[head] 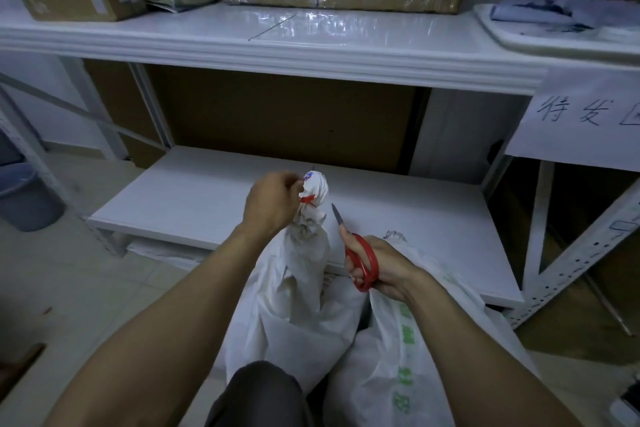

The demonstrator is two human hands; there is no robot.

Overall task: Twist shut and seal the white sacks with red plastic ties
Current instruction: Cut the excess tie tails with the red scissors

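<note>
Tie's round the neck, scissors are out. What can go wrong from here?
1. The scissors tip points up beside the red tie, which the left hand pinches; trimming there could nick those fingers.
2. The blade is close to the twisted neck of the white sack; a stray snip might slit the fabric or cut the tie's loop.
3. The right hand holds only the scissors, so one hand alone steadies the sack.
</note>
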